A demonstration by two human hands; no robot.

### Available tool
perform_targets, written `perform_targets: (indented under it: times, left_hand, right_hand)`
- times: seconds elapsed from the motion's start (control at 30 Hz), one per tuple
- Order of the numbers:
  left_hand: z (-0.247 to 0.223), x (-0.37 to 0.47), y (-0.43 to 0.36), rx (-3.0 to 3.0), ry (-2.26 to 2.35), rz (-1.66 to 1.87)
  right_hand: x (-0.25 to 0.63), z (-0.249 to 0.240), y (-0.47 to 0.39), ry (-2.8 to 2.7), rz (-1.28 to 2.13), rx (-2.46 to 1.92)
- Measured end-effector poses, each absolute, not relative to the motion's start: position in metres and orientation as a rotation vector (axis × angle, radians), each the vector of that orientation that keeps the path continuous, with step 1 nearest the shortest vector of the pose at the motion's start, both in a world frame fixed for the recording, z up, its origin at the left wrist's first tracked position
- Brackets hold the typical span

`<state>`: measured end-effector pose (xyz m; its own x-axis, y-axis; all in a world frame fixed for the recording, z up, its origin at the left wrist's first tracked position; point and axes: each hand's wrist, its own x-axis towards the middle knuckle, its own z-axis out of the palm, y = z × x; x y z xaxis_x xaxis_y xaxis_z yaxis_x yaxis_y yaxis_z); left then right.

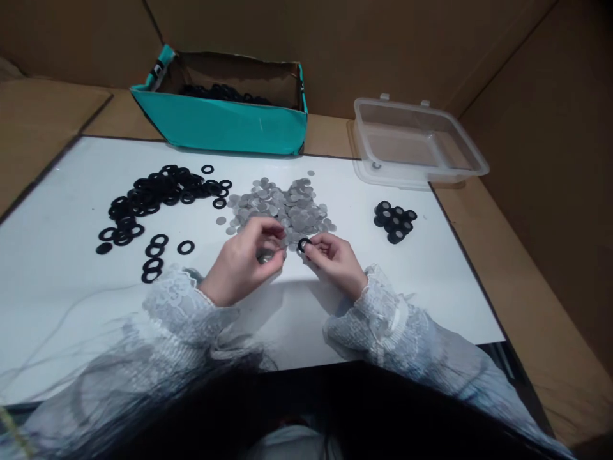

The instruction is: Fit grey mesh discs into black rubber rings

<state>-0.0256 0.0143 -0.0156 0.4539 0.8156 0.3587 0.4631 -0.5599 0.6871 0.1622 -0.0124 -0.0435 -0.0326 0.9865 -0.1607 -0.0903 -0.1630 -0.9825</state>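
Observation:
My right hand (pixel 332 259) pinches a small black ring (pixel 303 245) between thumb and fingertips, just in front of the heap of grey discs. Close by on its left, my left hand (pixel 249 259) is curled, its thumb and fingers bent toward each other at the heap's near edge. Something greyish shows between those fingers, too small to make out. The thin round grey discs (pixel 299 217) lie in a loose pile beyond both hands. Left of them spreads a pile of black rings (pixel 163 188), with several more rings (pixel 154 259) in a short row nearer me.
A teal box (pixel 234 124) holding black rings stands at the back. To its right is a clear plastic container (pixel 421 144). Black pieces with grey centres (pixel 395 222) sit grouped on the right of the white board (pixel 416 287). Cardboard walls (pixel 541 140) enclose the area.

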Motion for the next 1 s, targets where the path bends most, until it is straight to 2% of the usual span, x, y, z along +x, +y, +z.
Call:
perform_targets:
  times: [0.17,0.43,0.8,1.0]
  left_hand:
    - [-0.022,-0.019,0.002,2.422,0.945,0.966]
    - [-0.026,-0.019,0.001,2.657,0.89,0.995]
    - [0.0,-0.015,0.008,1.705,1.142,0.585]
    - [-0.001,-0.007,0.003,1.511,1.227,0.633]
  right_hand:
    - [0.163,-0.038,-0.013,-1.05,1.641,-1.124]
    - [0.164,-0.038,-0.015,-1.057,1.675,-1.114]
    - [0.159,-0.035,-0.02,-1.188,1.555,-1.237]
    - [0.158,-0.036,-0.023,-1.237,1.473,-1.204]
